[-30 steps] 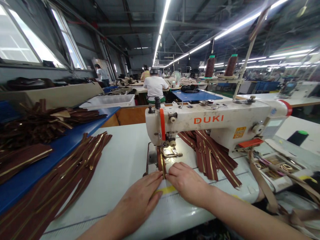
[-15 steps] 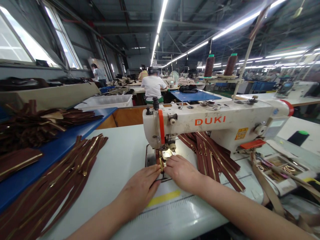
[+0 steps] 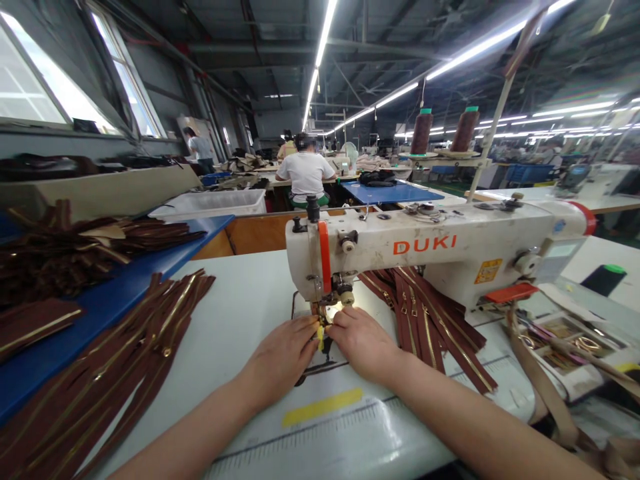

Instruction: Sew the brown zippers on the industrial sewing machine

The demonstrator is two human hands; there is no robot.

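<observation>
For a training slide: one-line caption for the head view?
Both hands, left and right, press a brown zipper strip under the sewing machine needle.

left hand [image 3: 283,357], right hand [image 3: 364,343], fingertips meeting

One sewing machine [image 3: 425,257]; two thread cones [image 3: 421,131]; two hands [image 3: 285,353]; two zipper piles [image 3: 125,360].

Long fluorescent strip lights [image 3: 320,50] ran beneath a dark steel-beamed ceiling [image 3: 280,27], bright windows [image 3: 30,80] lined the left wall, and rows of worktables [image 3: 395,192] receded down the hall.
</observation>
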